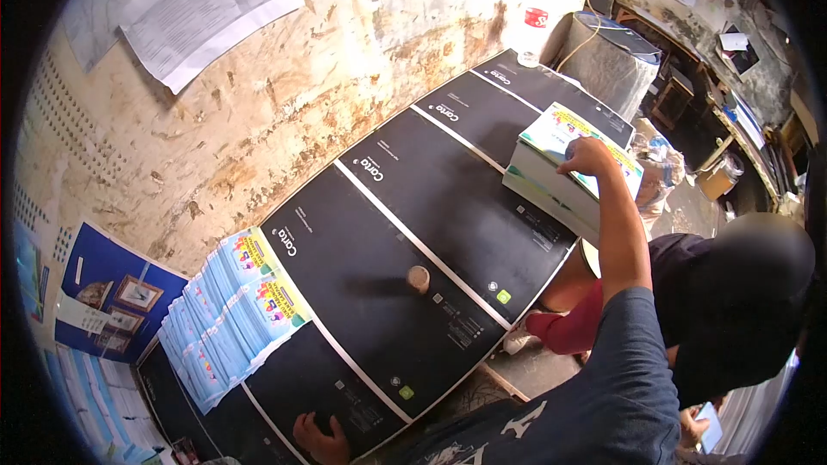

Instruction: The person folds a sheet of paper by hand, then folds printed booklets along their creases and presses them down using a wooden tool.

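My right hand (587, 158) is on top of a tall stack of booklets (551, 182) at the table's far right. Its fingers are curled together at the near edge of the bright top cover. Low in the view, my left hand (320, 441) rests by the table's near edge, fingers apart, with nothing visible in it. Overlapping blue-and-white booklets (228, 319) with yellow and green covers lie fanned in rows on the left part of the table. A small round tan object (418, 279) sits on the black surface between the two groups.
Black "Carta" boards with pale seams cover the table (388, 245). A red-labelled bottle (532, 30) stands at the far corner beside a wrapped bin (607, 56). Another person (732, 310) in dark clothing sits close at right, near a phone (710, 427). A plastic bag (659, 168) is behind the stack.
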Action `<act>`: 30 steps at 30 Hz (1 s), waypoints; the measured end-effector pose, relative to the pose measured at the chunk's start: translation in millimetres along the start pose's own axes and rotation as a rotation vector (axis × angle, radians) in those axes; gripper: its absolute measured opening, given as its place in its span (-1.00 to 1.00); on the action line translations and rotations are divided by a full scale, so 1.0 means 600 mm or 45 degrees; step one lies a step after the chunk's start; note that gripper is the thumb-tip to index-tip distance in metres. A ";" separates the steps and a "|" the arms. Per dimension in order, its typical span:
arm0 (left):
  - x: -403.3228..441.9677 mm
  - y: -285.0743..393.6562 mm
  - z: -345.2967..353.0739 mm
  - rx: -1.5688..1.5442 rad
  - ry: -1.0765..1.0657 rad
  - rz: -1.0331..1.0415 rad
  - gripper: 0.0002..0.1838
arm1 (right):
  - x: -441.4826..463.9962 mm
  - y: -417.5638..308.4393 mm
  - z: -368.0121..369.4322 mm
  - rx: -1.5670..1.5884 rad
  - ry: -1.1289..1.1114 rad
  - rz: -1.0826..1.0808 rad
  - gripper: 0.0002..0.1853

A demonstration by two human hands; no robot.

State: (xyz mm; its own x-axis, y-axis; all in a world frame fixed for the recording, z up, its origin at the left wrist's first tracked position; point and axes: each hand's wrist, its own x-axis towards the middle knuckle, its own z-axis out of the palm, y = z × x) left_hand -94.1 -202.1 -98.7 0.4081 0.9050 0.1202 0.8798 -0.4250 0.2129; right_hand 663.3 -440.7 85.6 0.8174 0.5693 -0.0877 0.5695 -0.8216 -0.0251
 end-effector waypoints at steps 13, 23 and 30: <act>0.000 0.009 -0.013 -0.042 -0.010 -0.007 -0.49 | 0.002 0.006 -0.005 -0.035 -0.063 0.012 -0.43; -0.004 -0.006 -0.001 0.037 0.023 0.071 -0.49 | -0.005 0.003 -0.016 -0.053 -0.042 -0.053 -0.42; -0.001 0.014 -0.015 -0.033 -0.002 0.020 -0.48 | -0.004 0.005 -0.010 -0.048 0.011 -0.063 -0.44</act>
State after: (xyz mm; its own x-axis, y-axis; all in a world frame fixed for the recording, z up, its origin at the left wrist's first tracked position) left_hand -89.3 -206.1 -88.1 0.4226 0.8981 0.1220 0.8665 -0.4398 0.2361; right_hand 663.3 -444.2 91.4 0.7889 0.6095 -0.0783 0.6119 -0.7909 0.0081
